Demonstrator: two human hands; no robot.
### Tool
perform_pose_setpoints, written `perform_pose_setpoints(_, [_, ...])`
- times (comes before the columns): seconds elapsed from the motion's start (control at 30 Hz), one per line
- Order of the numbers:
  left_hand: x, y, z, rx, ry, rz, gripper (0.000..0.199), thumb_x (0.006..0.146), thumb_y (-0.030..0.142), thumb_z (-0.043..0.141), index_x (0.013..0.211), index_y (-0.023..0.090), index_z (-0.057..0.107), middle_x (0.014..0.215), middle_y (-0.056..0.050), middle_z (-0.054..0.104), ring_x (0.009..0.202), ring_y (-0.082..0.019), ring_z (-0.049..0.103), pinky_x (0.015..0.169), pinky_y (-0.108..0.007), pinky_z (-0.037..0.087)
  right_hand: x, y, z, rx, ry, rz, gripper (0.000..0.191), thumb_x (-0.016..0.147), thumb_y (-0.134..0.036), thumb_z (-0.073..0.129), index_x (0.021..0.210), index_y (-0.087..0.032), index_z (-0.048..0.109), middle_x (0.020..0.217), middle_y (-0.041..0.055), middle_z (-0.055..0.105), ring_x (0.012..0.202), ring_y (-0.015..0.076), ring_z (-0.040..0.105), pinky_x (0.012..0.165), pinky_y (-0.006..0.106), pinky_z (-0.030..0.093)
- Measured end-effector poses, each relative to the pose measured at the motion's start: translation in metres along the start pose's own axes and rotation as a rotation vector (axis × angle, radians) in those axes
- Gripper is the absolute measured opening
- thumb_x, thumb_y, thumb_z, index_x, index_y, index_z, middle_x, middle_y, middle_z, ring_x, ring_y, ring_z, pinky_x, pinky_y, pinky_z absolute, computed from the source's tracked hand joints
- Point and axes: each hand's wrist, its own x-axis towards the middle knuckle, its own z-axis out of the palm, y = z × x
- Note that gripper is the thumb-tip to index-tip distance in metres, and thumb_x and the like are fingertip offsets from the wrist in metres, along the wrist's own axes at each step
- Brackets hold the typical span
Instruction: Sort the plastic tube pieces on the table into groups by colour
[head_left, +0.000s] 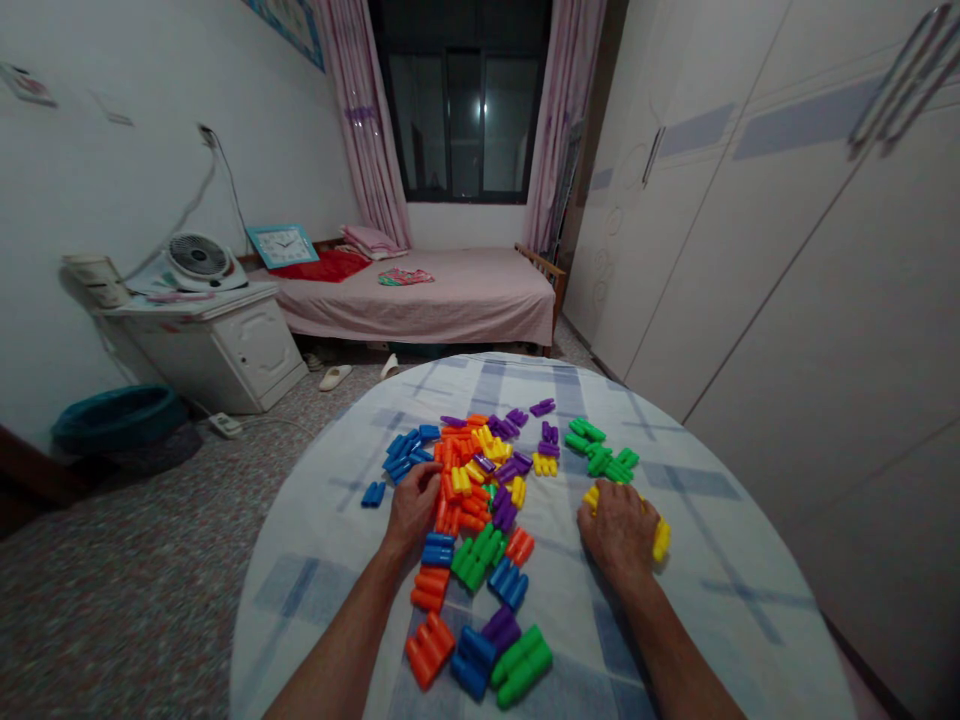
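A mixed heap of plastic building blocks shaped like joined tubes lies mid-table, with orange blocks [474,508] along its left side. My left hand [412,510] rests at that edge, its fingers curled together against the orange pieces; what is between the fingertips is hidden. On the right, my right hand [619,532] is bent down over yellow blocks [661,540], which stick out on both sides of it. Green blocks [600,450] lie just beyond that hand. Blue blocks [405,455] sit past my left hand, and purple blocks [513,467] are among the heap.
The round table wears a checked cloth [322,640]. Several larger-looking blocks, including a green one [523,667], lie near me. Beyond are a bed [480,290], a white cabinet [247,345] with a fan [199,262], and a wardrobe [810,330] along the right.
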Motion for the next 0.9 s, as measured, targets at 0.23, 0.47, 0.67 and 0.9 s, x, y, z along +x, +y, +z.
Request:
perform_pose_setpoints(0.23, [0.0, 0.002, 0.0, 0.002, 0.015, -0.008, 0.028, 0.075, 0.034, 0.055, 0.093, 0.015, 0.066, 0.092, -0.007, 0.069, 0.086, -0.021, 0.063, 0.079, -0.032, 0.048, 0.006, -0.017, 0.008, 0.242, 0.014, -0.22, 0.037, 0.082, -0.022, 0.045, 0.117, -0.015, 0.054, 0.121, 0.0111, 0.055, 0.118, 0.0254, 0.042, 0.099, 0.039, 0.03])
perform_pose_setpoints(0.47, [0.001, -0.004, 0.0, 0.013, -0.003, 0.005, 0.027, 0.078, 0.033, 0.053, 0.096, 0.016, 0.064, 0.095, -0.007, 0.068, 0.09, -0.02, 0.062, 0.081, -0.032, 0.048, 0.021, -0.038, 0.014, 0.331, -0.133, -0.37, 0.049, 0.081, -0.02, 0.046, 0.13, -0.017, 0.046, 0.132, 0.0083, 0.049, 0.124, 0.0236, 0.036, 0.1, 0.037, 0.03])
perform_pose_setpoints(0.67, [0.0, -0.001, 0.0, -0.018, 0.016, -0.013, 0.029, 0.076, 0.033, 0.053, 0.096, 0.015, 0.065, 0.095, -0.007, 0.068, 0.089, -0.021, 0.062, 0.08, -0.032, 0.048, 0.032, -0.048, 0.011, 0.29, -0.153, -0.349, 0.042, 0.084, -0.025, 0.047, 0.125, -0.019, 0.049, 0.123, 0.0091, 0.053, 0.113, 0.0232, 0.043, 0.091, 0.036, 0.034])
perform_pose_setpoints(0.9, [0.0, 0.004, -0.002, 0.02, -0.01, 0.018, 0.028, 0.078, 0.033, 0.052, 0.096, 0.015, 0.065, 0.095, -0.008, 0.068, 0.09, -0.021, 0.062, 0.082, -0.034, 0.047, 0.021, -0.05, 0.008, 0.249, -0.058, -0.258, 0.015, 0.084, -0.026, 0.048, 0.082, -0.018, 0.061, 0.086, 0.0075, 0.058, 0.09, 0.0216, 0.05, 0.08, 0.033, 0.037])
